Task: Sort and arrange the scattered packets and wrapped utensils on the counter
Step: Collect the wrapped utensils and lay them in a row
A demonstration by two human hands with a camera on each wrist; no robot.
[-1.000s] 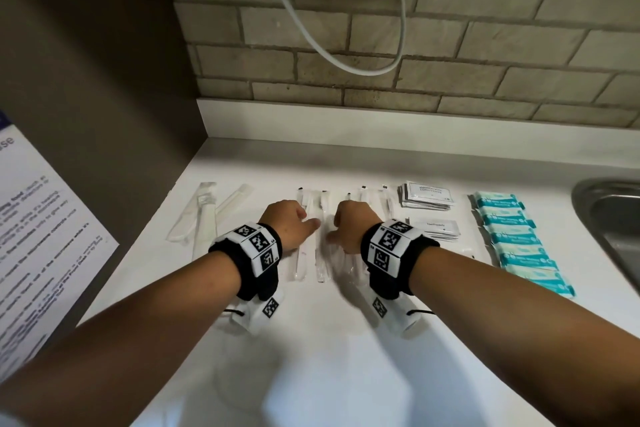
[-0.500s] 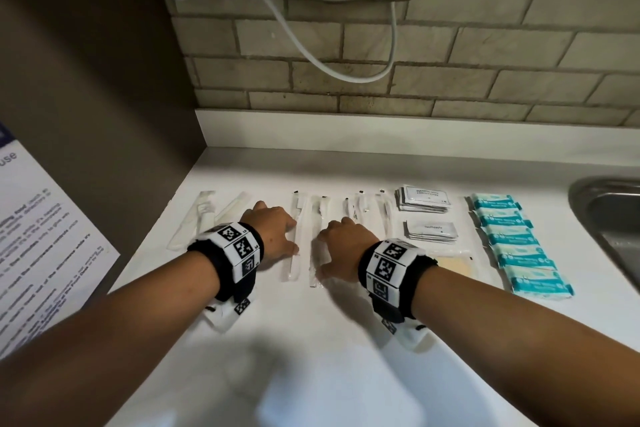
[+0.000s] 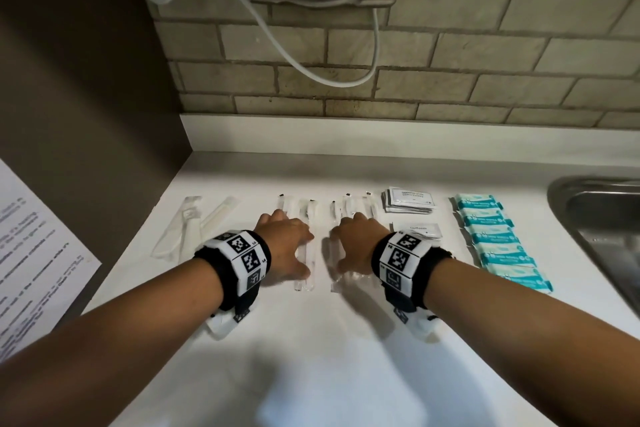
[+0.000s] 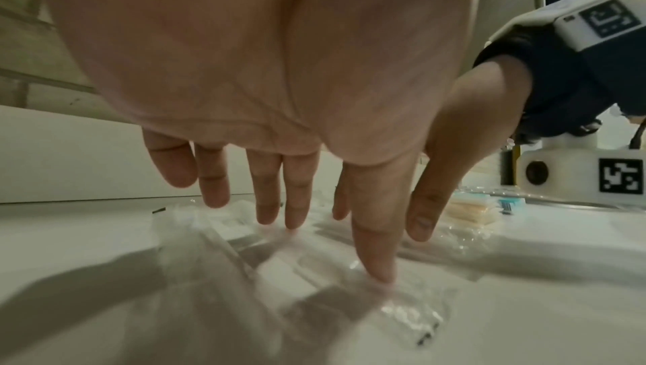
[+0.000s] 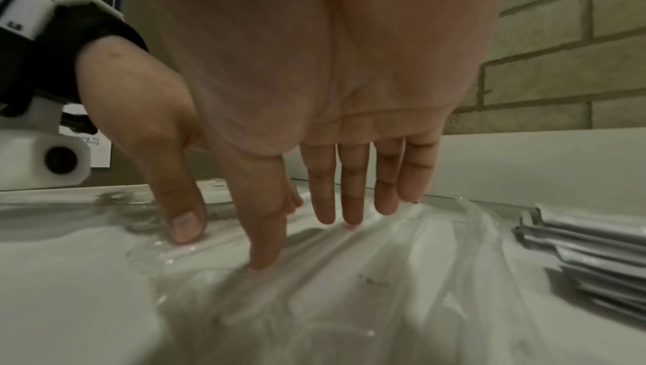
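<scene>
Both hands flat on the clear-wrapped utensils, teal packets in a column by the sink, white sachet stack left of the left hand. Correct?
Not quite. The head view shows the white sachet stack right of the right hand, between the clear-wrapped utensils and teal packets. The rest holds, left hand included.

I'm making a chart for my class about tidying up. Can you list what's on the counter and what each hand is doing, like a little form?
Left hand: flat, fingers pressing clear wrapped utensils
Right hand: flat, pressing more wrapped utensils
Far left: two loose clear sleeves
Middle right: stack of white packets, smaller white packet below
Right: row of teal packets
Counter: white
Beyond: sink
</scene>
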